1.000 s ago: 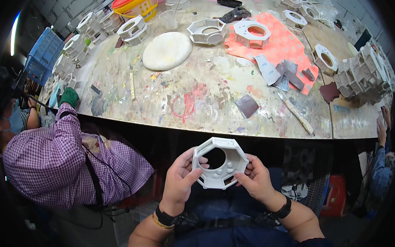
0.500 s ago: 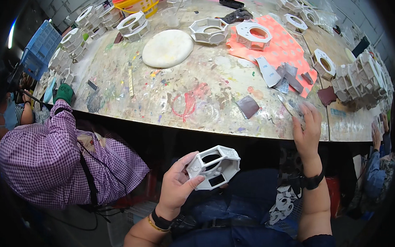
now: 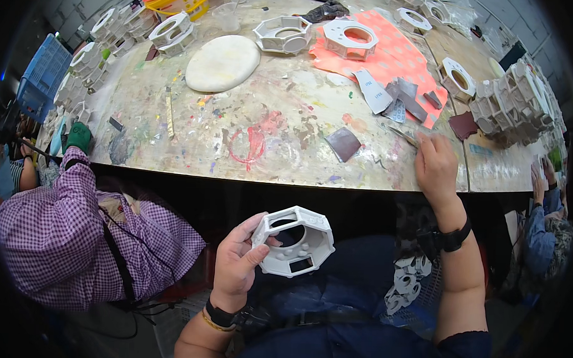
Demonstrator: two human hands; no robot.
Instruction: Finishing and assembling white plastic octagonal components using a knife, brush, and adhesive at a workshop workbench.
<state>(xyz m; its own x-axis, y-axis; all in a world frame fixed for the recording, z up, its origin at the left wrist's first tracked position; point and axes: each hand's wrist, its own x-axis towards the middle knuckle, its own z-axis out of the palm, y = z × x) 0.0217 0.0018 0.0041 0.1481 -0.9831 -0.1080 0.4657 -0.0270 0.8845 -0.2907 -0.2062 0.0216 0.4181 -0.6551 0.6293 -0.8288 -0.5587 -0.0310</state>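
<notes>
Head view: octagonal frame (image 3: 295, 240) gripped in left hand (image 3: 236, 265), low before the surface (image 3: 287, 147). Right hand (image 3: 435, 166) flat, fingers together, on that surface's near edge by a thin tool (image 3: 404, 136). Work seemingly midway; finished frames (image 3: 516, 111) stacked right.

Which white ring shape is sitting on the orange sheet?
The octagonal white ring at the near corner of the orange sheet. The similar ring left of it sits on bare table, and another is in the left hand.

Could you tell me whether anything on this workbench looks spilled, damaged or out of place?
Nothing looks damaged. The round worktable is smeared with dried paint, including a red scrawl. The white octagonal ceramic frame in the left hand looks intact.
</notes>
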